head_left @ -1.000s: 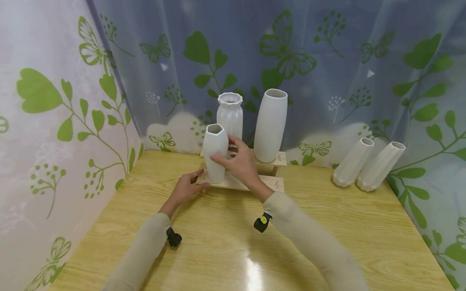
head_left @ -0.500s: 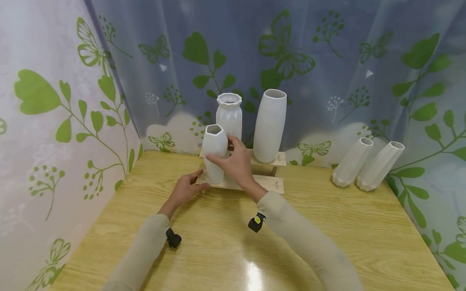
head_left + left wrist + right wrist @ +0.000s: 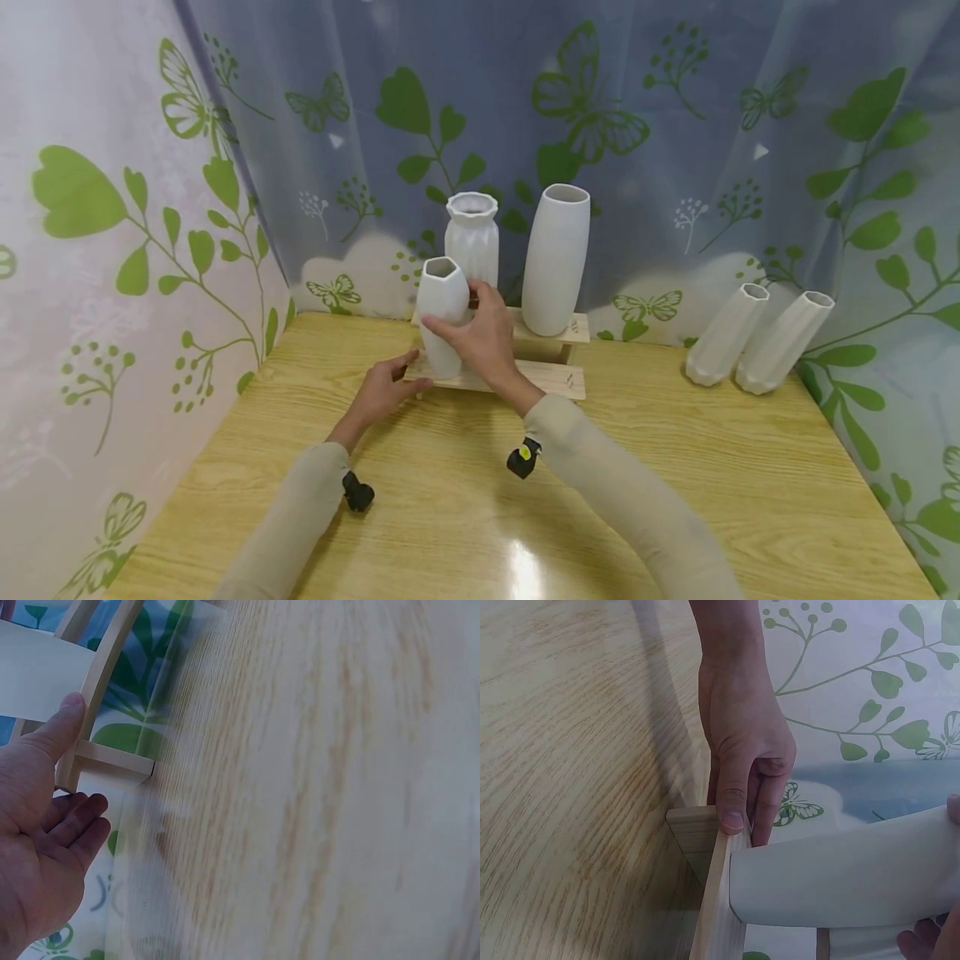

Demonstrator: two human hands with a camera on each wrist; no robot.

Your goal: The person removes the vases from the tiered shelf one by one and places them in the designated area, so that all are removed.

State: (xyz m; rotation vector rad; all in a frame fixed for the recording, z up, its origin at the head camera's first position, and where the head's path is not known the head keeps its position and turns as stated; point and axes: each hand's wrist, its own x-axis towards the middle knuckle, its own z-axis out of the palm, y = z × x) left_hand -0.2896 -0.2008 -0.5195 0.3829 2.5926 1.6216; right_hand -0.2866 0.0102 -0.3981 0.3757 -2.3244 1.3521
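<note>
A white vase [image 3: 441, 292] with a five-sided mouth stands upright at the left end of the lower board of a two-step wooden stand [image 3: 525, 377]. My right hand [image 3: 483, 333] holds it around the middle, thumb in front and fingers on its right side. My left hand [image 3: 381, 388] grips the left end of that lower board. In the right wrist view, the left thumb [image 3: 733, 817] lies on the board's edge and the other fingers go behind it. The vase base [image 3: 754, 889] meets the board there. The left wrist view shows the stand's end [image 3: 97, 682] beside the left thumb.
On the upper board stand a pleated white vase [image 3: 471, 242] with a scalloped rim and a taller smooth white vase [image 3: 557, 258]. Two slim faceted white vases [image 3: 726, 337] appear at the table's right rear. A patterned curtain [image 3: 675, 192] closes off the back.
My right wrist and forearm have shifted slightly left, with the hand staying on the vase. The vase and the left hand hold nearly the same place.
</note>
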